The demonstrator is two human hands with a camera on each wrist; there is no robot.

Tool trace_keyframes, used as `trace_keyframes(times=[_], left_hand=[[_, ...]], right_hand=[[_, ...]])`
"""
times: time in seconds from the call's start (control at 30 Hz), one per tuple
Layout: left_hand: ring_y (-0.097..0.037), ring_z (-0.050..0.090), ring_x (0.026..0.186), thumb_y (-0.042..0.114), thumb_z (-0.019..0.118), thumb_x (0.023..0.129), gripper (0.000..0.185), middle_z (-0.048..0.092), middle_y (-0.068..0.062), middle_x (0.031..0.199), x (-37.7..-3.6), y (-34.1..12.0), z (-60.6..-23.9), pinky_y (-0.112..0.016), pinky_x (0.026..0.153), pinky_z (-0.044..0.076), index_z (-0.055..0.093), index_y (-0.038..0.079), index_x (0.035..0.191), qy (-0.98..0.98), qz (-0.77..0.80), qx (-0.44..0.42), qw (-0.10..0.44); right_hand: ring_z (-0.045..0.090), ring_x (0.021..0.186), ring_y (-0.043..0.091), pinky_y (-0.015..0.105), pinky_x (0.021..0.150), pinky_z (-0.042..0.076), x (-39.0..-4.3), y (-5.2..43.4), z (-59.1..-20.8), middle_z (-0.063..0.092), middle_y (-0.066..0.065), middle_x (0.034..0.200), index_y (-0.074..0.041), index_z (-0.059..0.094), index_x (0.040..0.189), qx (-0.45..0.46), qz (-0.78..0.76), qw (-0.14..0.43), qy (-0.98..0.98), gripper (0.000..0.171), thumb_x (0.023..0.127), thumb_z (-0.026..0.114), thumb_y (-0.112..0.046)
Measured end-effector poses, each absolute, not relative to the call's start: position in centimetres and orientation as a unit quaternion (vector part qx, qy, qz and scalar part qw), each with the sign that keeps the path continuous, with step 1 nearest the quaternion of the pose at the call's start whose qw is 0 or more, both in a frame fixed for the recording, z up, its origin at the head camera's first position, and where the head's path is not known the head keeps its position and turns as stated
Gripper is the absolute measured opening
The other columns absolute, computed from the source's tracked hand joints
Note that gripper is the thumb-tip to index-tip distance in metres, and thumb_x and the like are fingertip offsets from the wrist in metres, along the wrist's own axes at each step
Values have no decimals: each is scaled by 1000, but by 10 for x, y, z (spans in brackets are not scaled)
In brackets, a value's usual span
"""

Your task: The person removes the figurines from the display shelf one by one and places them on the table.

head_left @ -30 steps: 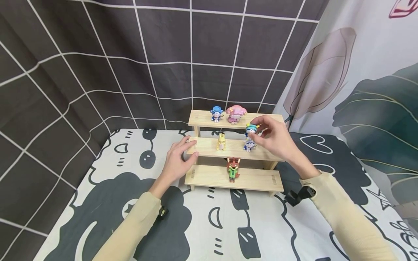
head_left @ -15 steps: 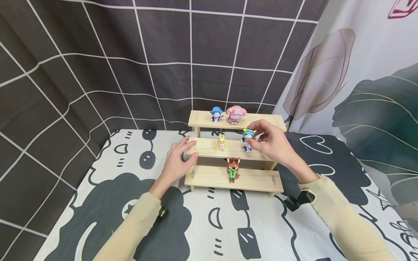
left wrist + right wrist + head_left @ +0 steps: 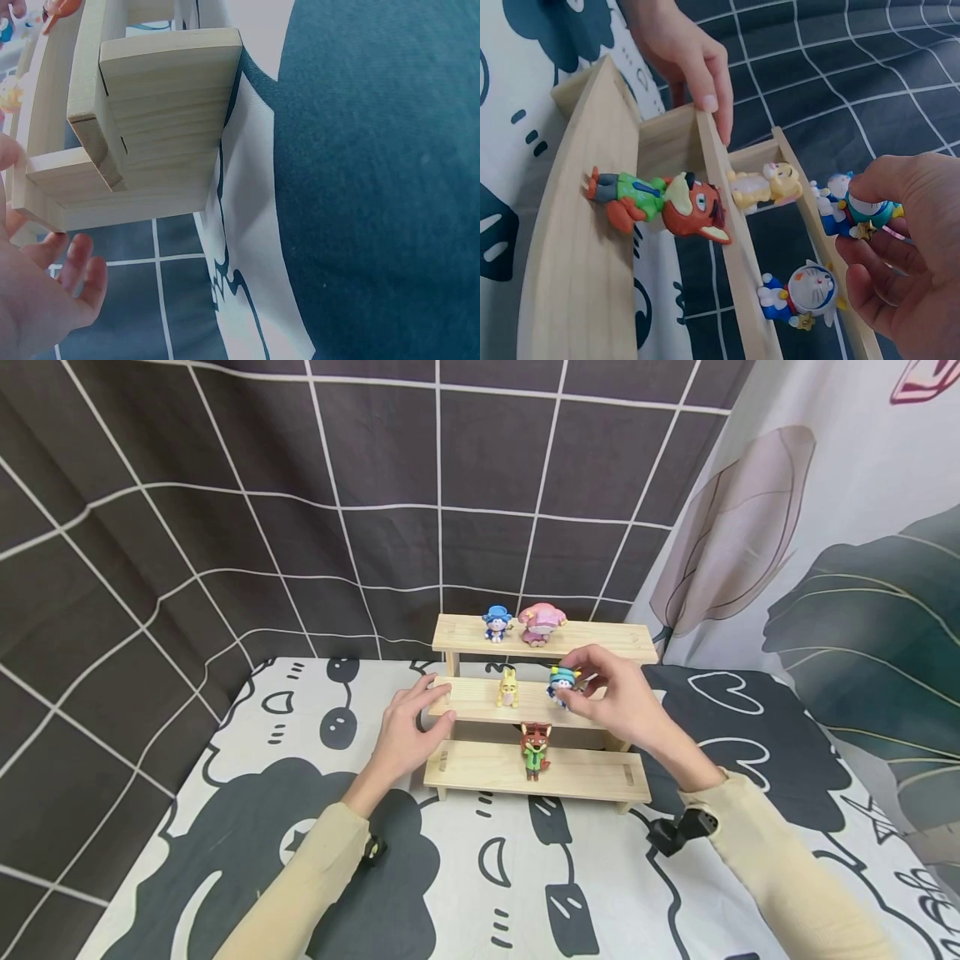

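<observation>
A three-tier wooden display stand (image 3: pixel 472 764) bears several small figurines. My left hand (image 3: pixel 405 727) grips the left end of its middle tier, thumb at the front edge. My right hand (image 3: pixel 630 702) pinches a blue figurine with a teal hat (image 3: pixel 561 678) over the middle tier; in the right wrist view it shows a gold star. Below it on that tier stands a blue-and-white hooded figurine (image 3: pixel 806 292), mostly hidden in the head view. A yellow rabbit figurine (image 3: pixel 507 687) sits to the left. On the bottom tier a fox figurine (image 3: pixel 535 750) in green stands upright.
Along the top tier are a blue-hatted figurine (image 3: pixel 497 622) and a pink-hooded figurine (image 3: pixel 542 624). The stand rests on a black-and-white patterned cloth (image 3: pixel 465 877). A dark grid-lined curtain (image 3: pixel 375 460) hangs behind, with a leaf-print curtain (image 3: pixel 847 610) at the right.
My right hand has moved left and slightly down with the teal-hatted figurine, closer to the yellow rabbit. The left hand stays on the stand.
</observation>
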State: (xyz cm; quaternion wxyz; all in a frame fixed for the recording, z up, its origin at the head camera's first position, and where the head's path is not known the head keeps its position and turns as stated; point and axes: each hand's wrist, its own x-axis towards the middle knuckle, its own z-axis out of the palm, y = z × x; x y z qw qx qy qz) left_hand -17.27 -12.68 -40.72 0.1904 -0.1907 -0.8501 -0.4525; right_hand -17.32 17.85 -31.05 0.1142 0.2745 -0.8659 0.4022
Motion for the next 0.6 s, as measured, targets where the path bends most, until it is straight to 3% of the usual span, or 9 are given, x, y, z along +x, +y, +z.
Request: trace_keyframes(times=[0.6], left_hand=[[-37,52,121,16,72,89,39,52,-21,144,-173,-127,-408,-54,97,43,69,4,126,-850,-452,-191,190]], right_hand=[[61,79,20,33,68,53,-164,168,-320,66,7,95,0,63,106,299,406,88,-859,32,78,79,5]])
